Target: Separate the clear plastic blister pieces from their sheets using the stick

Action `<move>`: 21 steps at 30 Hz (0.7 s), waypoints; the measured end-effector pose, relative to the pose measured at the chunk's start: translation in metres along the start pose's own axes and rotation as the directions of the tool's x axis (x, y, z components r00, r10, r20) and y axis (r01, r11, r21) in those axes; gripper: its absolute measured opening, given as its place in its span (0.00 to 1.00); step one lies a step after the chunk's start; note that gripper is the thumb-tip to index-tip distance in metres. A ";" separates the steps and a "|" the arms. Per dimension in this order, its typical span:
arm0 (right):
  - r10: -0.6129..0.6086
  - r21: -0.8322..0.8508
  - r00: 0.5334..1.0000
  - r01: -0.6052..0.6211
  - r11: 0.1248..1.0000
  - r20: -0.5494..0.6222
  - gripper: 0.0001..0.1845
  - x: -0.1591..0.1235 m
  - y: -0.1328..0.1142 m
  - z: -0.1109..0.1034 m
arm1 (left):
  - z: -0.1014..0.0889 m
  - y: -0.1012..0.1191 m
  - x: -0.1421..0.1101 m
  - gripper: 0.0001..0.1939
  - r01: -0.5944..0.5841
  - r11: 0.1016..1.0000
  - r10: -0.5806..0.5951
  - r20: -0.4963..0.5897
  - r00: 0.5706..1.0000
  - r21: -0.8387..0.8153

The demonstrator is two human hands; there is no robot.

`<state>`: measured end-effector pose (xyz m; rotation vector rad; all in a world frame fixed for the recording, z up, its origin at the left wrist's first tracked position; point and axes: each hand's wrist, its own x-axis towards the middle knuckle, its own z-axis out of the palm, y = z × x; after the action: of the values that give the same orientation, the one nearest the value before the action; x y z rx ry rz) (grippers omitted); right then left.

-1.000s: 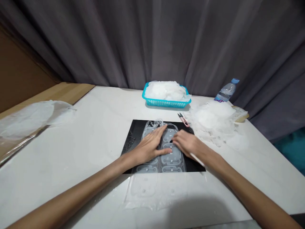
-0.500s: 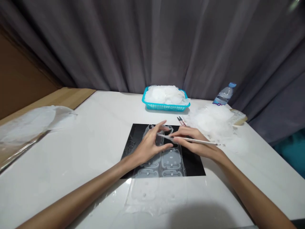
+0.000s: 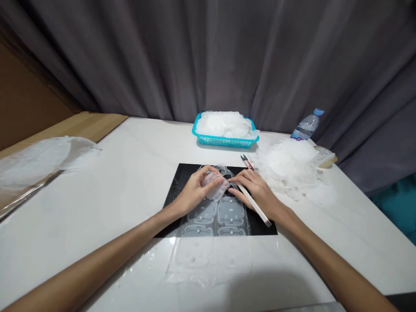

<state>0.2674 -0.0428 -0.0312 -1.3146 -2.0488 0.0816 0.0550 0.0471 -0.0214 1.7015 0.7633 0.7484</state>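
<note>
One clear piece (image 3: 213,193) is already out of the sheet, by the look of it; it is held tilted above the upper part of the clear plastic sheet (image 3: 231,212). The piece is pinched between thumb and fingers of the left hand (image 3: 193,190). A white stick tool (image 3: 255,206) is gripped in the fingers of the right hand (image 3: 260,188), fingertips at the piece's edge; contact can't be told. Rows of shapes are left in the sheet lower down, partly over the black mat (image 3: 264,225), partly on the white table (image 3: 130,277). Blue basket (image 3: 227,141) is heaped with white pieces, likely finished ones; a white plastic pile (image 3: 289,162) is seen at right, probably offcuts, near the snips (image 3: 249,164)
</note>
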 end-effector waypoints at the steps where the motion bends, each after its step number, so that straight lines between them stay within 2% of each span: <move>1: 0.003 -0.008 1.000 -0.003 1.000 0.002 0.09 0.000 -0.002 0.001 | 0.000 0.000 0.000 0.16 -0.004 1.000 0.004 -0.003 1.000 0.000; 6: 0.032 -0.006 0.998 -0.032 0.999 -0.052 0.09 0.005 -0.008 0.001 | 0.001 0.002 0.003 0.17 0.024 0.999 -0.023 0.023 0.999 -0.044; 11: 0.004 -0.016 0.999 -0.005 1.000 -0.047 0.09 0.004 -0.008 0.002 | -0.001 0.006 0.002 0.14 -0.024 0.998 0.018 0.100 0.995 0.063; 15: -0.034 -0.071 0.999 0.032 0.997 -0.031 0.09 0.003 -0.008 0.002 | 0.001 0.008 0.000 0.14 -0.032 0.994 0.021 0.106 0.994 0.103; 16: -0.047 -0.111 0.999 0.044 0.993 -0.023 0.09 0.002 -0.009 0.002 | 0.002 0.007 0.001 0.13 -0.014 0.996 0.007 0.081 0.997 0.083; 18: -0.066 -0.194 0.998 0.064 0.979 -0.003 0.10 0.001 -0.010 0.002 | 0.002 0.001 0.005 0.13 0.042 0.999 -0.043 -0.070 0.997 -0.017; 19: -0.071 -0.219 0.997 0.069 0.973 0.001 0.10 0.001 -0.011 0.002 | 0.001 -0.003 0.007 0.13 0.062 0.995 -0.076 -0.178 0.981 -0.083; 21: -0.062 -0.213 0.998 0.056 0.976 -0.019 0.11 -0.001 -0.011 0.002 | -0.004 -0.012 0.012 0.14 0.057 0.981 -0.124 -0.377 0.918 -0.185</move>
<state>0.2585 -0.0484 -0.0289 -1.3725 -2.1190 -0.1846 0.0578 0.0617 -0.0309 1.3678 1.0116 1.0723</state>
